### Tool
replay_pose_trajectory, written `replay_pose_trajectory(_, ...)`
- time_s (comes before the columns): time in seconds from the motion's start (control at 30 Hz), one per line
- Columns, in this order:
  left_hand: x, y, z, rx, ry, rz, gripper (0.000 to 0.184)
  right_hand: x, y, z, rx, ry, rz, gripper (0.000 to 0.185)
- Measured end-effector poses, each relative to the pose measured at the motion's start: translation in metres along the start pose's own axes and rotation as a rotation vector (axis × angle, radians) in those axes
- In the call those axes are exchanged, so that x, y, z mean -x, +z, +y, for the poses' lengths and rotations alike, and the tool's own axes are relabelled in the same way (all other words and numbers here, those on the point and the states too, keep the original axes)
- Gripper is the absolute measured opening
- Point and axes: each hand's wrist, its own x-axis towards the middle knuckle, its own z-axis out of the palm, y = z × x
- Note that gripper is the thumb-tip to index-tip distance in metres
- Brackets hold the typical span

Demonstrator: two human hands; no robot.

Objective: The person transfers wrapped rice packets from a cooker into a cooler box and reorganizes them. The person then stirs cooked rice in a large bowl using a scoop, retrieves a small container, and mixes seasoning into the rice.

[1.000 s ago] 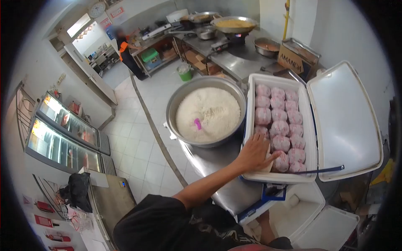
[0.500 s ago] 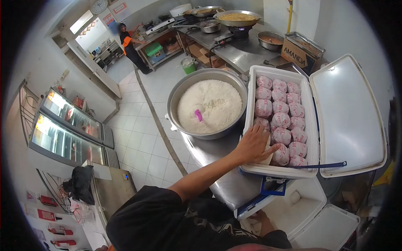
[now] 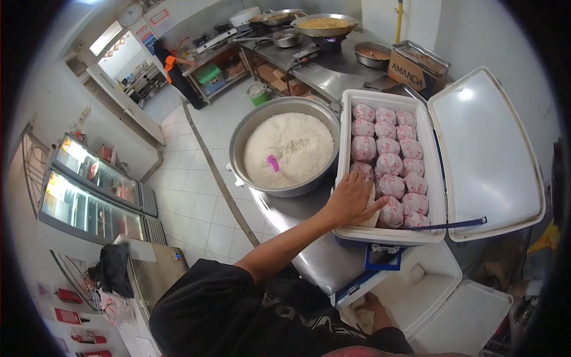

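Observation:
Rows of round packets point(image 3: 389, 163) in white paper with red print fill the upper white cooler point(image 3: 340, 178). My left hand point(image 3: 352, 201) rests palm down at its near left corner, fingers stretched over the packets there and thumb apart. A pale wrapped piece under that palm is mostly covered. Lower down, my right hand point(image 3: 370, 304) reaches into a second open cooler point(image 3: 437, 271), beside whitish items I cannot make out clearly. Its fingers are largely hidden. One small white packet point(image 3: 417, 273) lies at that cooler's far end.
A large metal pot point(image 3: 235, 152) of white rice with a pink-handled utensil stands left of the upper cooler on a steel table point(image 3: 324, 262). The raised cooler lid point(image 3: 491, 154) leans right. Behind are pans on a counter point(image 3: 333, 71) and another person point(image 3: 175, 71).
The view has shifted slightly, so most of the scene sits a little further left. My left hand stays on the packets, and my right hand remains in the lower cooler.

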Motion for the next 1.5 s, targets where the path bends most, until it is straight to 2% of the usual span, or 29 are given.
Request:
replay_pose_trajectory(0.07,-0.001,0.000,-0.003,-0.017,-0.003,-0.019,0.062,0.002,-0.013,0.004,-0.243,-0.043,0.035,0.120)
replay_pose_trajectory(0.1,-0.001,0.004,-0.005,-0.030,-0.001,-0.025,0.062,-0.011,-0.020,0.015,-0.071,-0.063,0.093,0.125)
replay_pose_trajectory(0.13,-0.002,0.010,-0.005,-0.036,0.013,-0.037,0.061,0.003,-0.039,0.007,-0.154,0.066,0.149,0.125)
replay_pose_trajectory(0.17,0.001,0.017,-0.006,-0.049,0.026,0.017,0.062,0.032,-0.086,-0.032,-0.089,0.041,0.220,0.096)
replay_pose_trajectory(0.2,0.003,0.021,-0.007,-0.055,0.039,0.078,0.062,0.056,-0.111,-0.046,-0.134,0.065,0.298,0.081)
replay_pose_trajectory(0.23,0.003,0.018,-0.005,-0.111,0.037,0.047,0.064,0.087,-0.140,-0.068,-0.239,-0.022,0.447,0.074)
replay_pose_trajectory(0.27,0.000,0.013,-0.002,-0.067,0.029,0.006,0.065,0.131,-0.181,-0.109,-0.363,0.014,0.382,0.073)
replay_pose_trajectory(0.33,-0.002,0.001,0.000,0.001,-0.007,-0.079,0.067,0.192,-0.243,-0.158,-0.358,-0.185,0.346,0.070)
replay_pose_trajectory(0.4,-0.001,0.002,-0.001,0.015,0.030,-0.008,0.065,0.255,-0.294,-0.227,-0.301,-0.307,0.269,0.071)
replay_pose_trajectory(0.5,-0.002,0.006,-0.005,0.011,0.071,0.089,0.064,0.325,-0.346,-0.345,-0.008,-0.523,0.517,0.062)
replay_pose_trajectory(0.6,-0.001,0.007,-0.007,0.029,0.092,0.109,0.064,0.292,-0.388,-0.410,0.071,-0.866,0.792,0.066)
replay_pose_trajectory(0.67,0.001,0.004,-0.007,0.052,0.068,0.038,0.064,0.254,-0.422,-0.461,0.129,-0.810,0.656,0.070)
replay_pose_trajectory(0.73,0.002,0.002,-0.007,0.052,0.058,0.027,0.064,0.183,-0.451,-0.492,0.348,-0.720,0.521,0.076)
replay_pose_trajectory(0.8,0.003,0.005,-0.009,0.025,0.077,0.070,0.064,0.113,-0.466,-0.512,0.603,-0.649,0.405,0.069)
replay_pose_trajectory(0.87,0.007,0.007,-0.009,0.059,0.070,0.073,0.064,0.076,-0.471,-0.535,0.743,-0.500,0.065,0.061)
replay_pose_trajectory(0.9,0.010,0.010,-0.009,0.056,0.068,0.097,0.064,0.062,-0.468,-0.538,0.799,-0.422,-0.098,0.058)
replay_pose_trajectory(1.0,0.004,0.010,-0.009,0.092,0.068,0.094,0.062,0.012,-0.474,-0.526,0.919,-0.492,-0.021,0.063)
replay_pose_trajectory(1.03,0.005,0.010,-0.010,0.112,0.065,0.063,0.062,0.000,-0.477,-0.520,0.838,-0.598,-0.091,0.060)
replay_pose_trajectory(1.1,0.009,0.015,-0.012,0.058,0.031,0.021,0.066,0.025,-0.453,-0.516,0.892,-0.514,0.203,0.057)
replay_pose_trajectory(1.13,0.013,0.028,-0.015,0.018,0.044,0.123,0.067,0.040,-0.437,-0.515,0.852,-0.529,0.301,0.053)
replay_pose_trajectory(1.23,0.008,0.009,-0.016,0.072,-0.009,-0.012,0.073,0.061,-0.418,-0.502,0.846,-0.499,0.565,0.046)
replay_pose_trajectory(1.3,0.006,-0.010,-0.011,0.145,-0.056,-0.137,0.075,0.127,-0.396,-0.502,0.627,-0.815,0.974,0.036)
replay_pose_trajectory(1.43,0.010,-0.004,-0.010,0.081,-0.030,0.051,0.079,0.272,-0.360,-0.465,0.017,-0.727,1.013,0.022)
replay_pose_trajectory(1.47,0.012,0.000,-0.009,0.093,-0.036,0.041,0.079,0.286,-0.352,-0.422,0.132,-0.629,1.092,0.018)
replay_pose_trajectory(1.5,0.012,0.003,-0.010,0.105,-0.039,0.041,0.079,0.291,-0.343,-0.371,-0.050,-0.512,1.066,0.017)
